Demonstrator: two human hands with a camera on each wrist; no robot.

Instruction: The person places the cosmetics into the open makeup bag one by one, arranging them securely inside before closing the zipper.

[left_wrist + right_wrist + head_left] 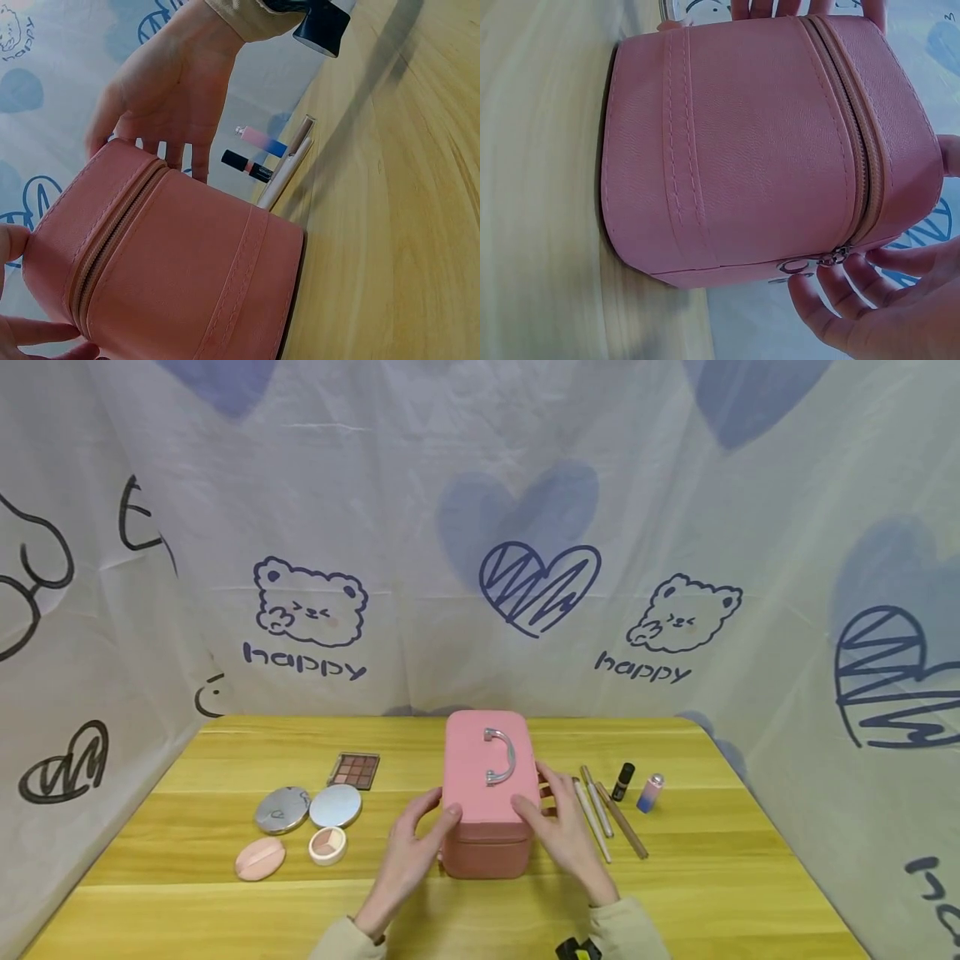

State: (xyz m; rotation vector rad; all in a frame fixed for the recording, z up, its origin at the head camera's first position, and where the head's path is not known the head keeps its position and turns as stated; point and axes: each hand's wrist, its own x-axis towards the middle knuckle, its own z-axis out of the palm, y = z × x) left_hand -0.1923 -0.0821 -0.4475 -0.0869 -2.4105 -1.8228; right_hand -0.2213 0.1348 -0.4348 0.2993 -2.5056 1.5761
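A pink makeup case (491, 852) with a silver handle (510, 758) on its lid stands upright, its zipper (855, 142) closed along the front. The left hand (408, 847) holds the case's left side, thumb on the lid's edge and fingers (45, 331) by the zipper seam. On the other side, the right hand (562, 827) grips the lid's corner with its thumb. Its fingers lie along the right side, close to metal zipper pulls (835, 256); whether they touch the pulls I cannot tell. Part of each hand's fingers is hidden behind the case in the head view.
Left of the case lie an eyeshadow palette (355, 771), two round compacts (336, 806), a small round pan (327, 845) and a pink puff (260, 858). To the right are slim pencils (622, 821), a black tube (622, 782) and a pink-blue tube (650, 793). Printed cloth hangs behind.
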